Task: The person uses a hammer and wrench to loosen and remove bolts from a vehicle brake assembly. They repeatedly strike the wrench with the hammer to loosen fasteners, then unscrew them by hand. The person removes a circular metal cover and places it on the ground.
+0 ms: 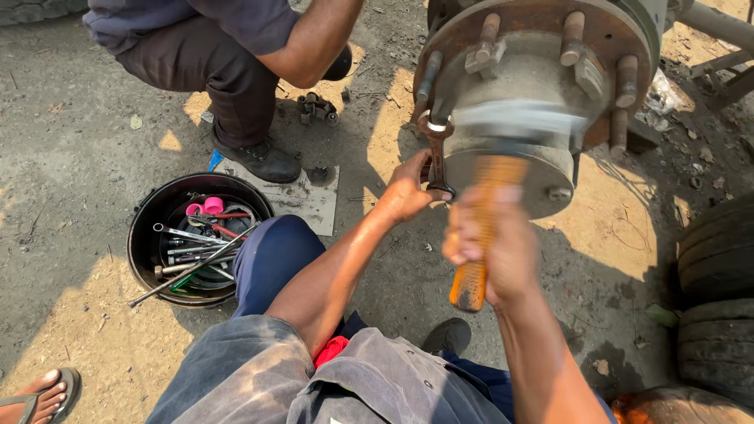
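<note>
My left hand (406, 191) grips a rusty wrench (436, 153) held upright against the lower left of a large rusted wheel hub (542, 71) with several studs. My right hand (491, 247) is closed around the orange wooden handle of a hammer (479, 235). The hammer's head is a grey blur across the hub's centre cap. Both arms reach forward over my knees.
A black round tub (145, 235) full of wrenches and tools sits on the dirt at left. Another person crouches at the top left, shoe on a flat sheet (310, 200). Tyres (719, 290) stack at right. A sandalled foot (39, 396) shows bottom left.
</note>
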### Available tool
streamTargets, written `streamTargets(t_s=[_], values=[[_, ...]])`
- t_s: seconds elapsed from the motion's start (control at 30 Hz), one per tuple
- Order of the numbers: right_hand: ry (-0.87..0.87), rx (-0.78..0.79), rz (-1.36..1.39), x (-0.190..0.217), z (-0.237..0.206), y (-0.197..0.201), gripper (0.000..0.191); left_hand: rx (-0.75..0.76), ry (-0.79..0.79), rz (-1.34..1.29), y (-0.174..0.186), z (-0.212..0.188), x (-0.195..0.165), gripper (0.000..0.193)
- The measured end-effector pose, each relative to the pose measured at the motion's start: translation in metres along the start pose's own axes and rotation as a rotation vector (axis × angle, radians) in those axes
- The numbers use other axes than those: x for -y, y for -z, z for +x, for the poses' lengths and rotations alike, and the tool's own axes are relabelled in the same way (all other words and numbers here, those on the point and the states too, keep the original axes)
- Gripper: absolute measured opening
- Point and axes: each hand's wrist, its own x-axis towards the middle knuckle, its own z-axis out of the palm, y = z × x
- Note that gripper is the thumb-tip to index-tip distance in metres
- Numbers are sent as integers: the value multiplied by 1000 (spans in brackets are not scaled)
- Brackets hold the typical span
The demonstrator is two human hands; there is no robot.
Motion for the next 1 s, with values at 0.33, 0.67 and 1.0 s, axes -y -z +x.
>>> streamTargets(t_s=[0.33, 0.67, 1.0], values=[[477, -155, -172, 97, -37, 34, 49, 10, -20, -58, 1, -4, -1, 77], [-196, 105, 149, 20, -18, -2, 50, 17, -93, -42, 10, 0, -6, 84], [428, -83, -61, 39, -8, -1, 48, 29, -31, 196, 16, 0, -19, 76]])
